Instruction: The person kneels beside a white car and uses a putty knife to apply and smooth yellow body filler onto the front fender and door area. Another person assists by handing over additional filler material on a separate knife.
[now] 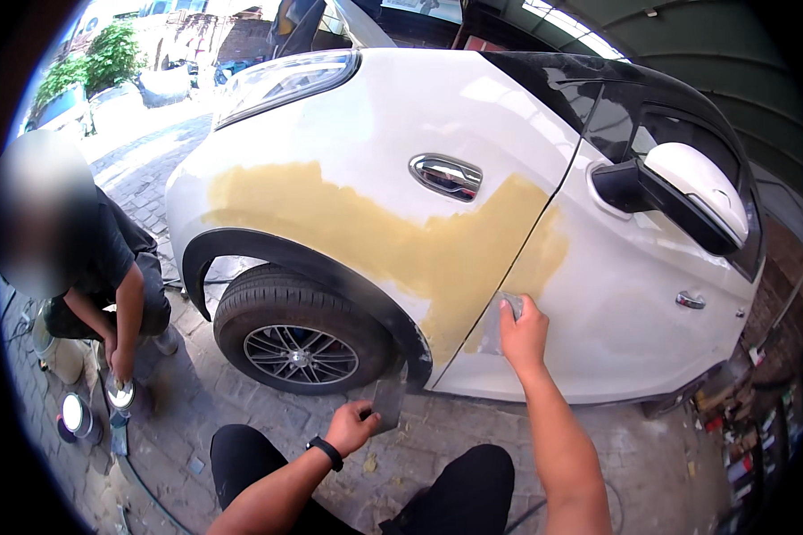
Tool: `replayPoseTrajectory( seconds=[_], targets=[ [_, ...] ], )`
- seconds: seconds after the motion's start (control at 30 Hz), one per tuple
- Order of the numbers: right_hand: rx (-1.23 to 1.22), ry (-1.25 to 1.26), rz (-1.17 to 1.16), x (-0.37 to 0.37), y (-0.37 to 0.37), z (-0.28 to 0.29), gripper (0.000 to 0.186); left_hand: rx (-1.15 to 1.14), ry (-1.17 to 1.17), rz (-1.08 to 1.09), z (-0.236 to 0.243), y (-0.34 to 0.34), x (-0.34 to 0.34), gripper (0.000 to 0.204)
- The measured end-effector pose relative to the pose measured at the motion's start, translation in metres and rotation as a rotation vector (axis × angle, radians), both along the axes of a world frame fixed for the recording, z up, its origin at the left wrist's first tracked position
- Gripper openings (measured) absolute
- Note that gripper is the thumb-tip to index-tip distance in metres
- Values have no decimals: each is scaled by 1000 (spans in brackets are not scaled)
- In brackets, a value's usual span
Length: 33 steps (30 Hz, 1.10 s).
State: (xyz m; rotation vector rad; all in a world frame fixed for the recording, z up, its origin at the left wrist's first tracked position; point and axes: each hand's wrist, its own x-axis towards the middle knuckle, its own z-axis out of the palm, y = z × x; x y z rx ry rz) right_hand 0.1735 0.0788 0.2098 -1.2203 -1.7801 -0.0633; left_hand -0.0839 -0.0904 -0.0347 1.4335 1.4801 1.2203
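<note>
My right hand [524, 332] is closed around a thin grey spreader [492, 332], thumb laid along its face, and the blade sits low against the white front door [611, 334], just right of the door gap [512, 275]. My left hand [353, 427] pinches the edge of a dark flat plate [388, 406] lower down, on the near side of the front tyre [232, 323]; whether it carries any paste, I cannot tell.

The tan filler [375, 234] spreads across the front fender [388, 116], over the black wheel-arch trim [330, 272] and below the chrome fender vent [447, 176], then over the gap onto the door, where its right edge looks thin and ragged. I judge that I'm at the skimming step: drawing filler down and feathering it along the door's front edge.

To my mind, the next stroke calls for a low blade angle and light, even pressure, worked away from the gap so paste doesn't pack into it. If the blade is running dry, it needs a scrape against the plate first. Pressing too hard could drag ridges through the coat.

Away to my left, a co-worker [120, 241] squats with one hand over an open can [121, 395]; a second can [78, 414] stands just left of it.
</note>
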Motion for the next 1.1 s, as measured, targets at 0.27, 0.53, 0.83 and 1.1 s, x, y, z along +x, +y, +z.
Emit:
replayPoseTrajectory(
  seconds=[0.27, 0.53, 0.83, 1.1],
  targets=[
    [34, -81, -82, 3, 12, 101, 30, -8, -1, -19, 7, 4, 10, 26],
    [243, 45, -135, 3, 25, 194, 31, 1, -27, 23, 14, -3, 4, 29],
    [194, -26, -117, 16, 27, 175, 43, 23, -52, -13, 16, -3, 5, 28],
    [190, -140, -143, 2, 25, 191, 37, 27, -77, 6, 9, -1, 5, 24]
  ],
)
